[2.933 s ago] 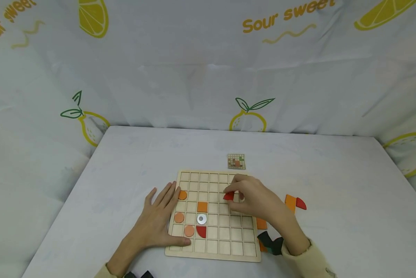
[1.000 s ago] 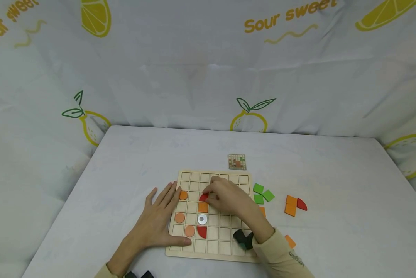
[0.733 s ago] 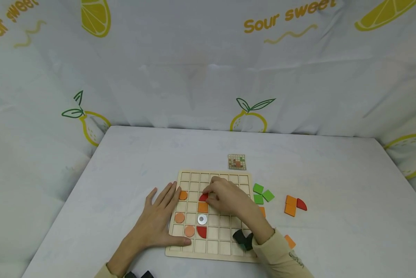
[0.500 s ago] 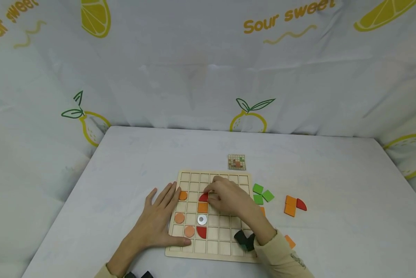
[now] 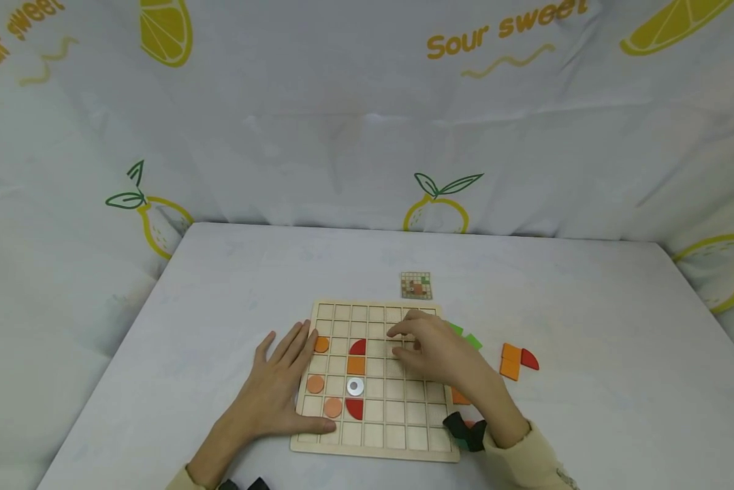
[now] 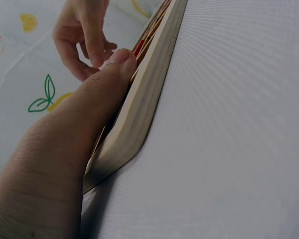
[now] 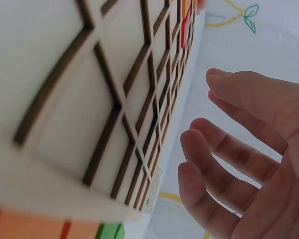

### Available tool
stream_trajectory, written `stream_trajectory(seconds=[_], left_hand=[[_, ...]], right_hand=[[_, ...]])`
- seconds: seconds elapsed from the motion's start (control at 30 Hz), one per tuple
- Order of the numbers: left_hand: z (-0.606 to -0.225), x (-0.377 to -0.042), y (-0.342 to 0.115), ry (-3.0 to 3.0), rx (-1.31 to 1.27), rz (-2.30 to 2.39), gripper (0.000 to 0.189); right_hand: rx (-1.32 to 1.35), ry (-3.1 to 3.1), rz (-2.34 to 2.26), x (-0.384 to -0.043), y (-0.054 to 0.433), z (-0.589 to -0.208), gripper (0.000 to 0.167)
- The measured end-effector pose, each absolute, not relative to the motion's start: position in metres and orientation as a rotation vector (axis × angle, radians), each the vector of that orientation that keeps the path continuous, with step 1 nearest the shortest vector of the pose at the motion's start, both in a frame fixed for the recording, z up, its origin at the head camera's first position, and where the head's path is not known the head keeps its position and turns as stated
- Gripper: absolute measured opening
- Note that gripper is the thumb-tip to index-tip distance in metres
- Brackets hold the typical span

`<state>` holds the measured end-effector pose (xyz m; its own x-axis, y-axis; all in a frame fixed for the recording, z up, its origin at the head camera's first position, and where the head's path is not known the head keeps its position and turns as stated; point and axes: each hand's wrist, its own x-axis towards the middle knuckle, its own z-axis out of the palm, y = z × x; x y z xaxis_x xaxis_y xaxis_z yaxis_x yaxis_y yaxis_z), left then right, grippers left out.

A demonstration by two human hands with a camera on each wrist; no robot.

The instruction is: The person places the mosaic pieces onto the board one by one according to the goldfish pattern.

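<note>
A wooden grid board lies on the table. My left hand rests along its left edge, fingers straight and thumb over the near left corner. My right hand hovers over the board's right half, thumb and fingers apart with nothing between them. One column holds a red quarter-circle tile, an orange square tile, a silver ring-marked disc and another red quarter-circle tile. Further left sit an orange disc and two salmon discs.
A small printed grid card lies behind the board. Right of it are green square tiles, partly hidden by my right hand, orange square tiles, a red quarter-circle tile and an orange tile beside the board edge.
My right hand carried a red quarter-circle tile left, set it in the cell behind the orange square tile, let go and drew back right. My left hand stayed put.
</note>
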<state>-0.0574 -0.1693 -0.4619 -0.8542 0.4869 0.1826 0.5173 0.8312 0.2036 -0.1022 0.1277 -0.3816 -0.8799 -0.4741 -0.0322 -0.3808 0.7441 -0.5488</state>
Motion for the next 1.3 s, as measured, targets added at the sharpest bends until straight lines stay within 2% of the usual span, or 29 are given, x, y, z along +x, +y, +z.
stream_trajectory(seconds=[0.57,1.3], left_hand=[[-0.457,-0.057,-0.169,-2.905,-0.793,-0.382,0.137],[-0.455,-0.056,-0.169,-2.918,-0.788,-0.401,0.137]], right_hand=[[-0.56,2.826,-0.765,-0.075,0.188,-0.368,0.017],[-0.402,2.777,-0.669,-0.07,0.205,-0.384,0.019]])
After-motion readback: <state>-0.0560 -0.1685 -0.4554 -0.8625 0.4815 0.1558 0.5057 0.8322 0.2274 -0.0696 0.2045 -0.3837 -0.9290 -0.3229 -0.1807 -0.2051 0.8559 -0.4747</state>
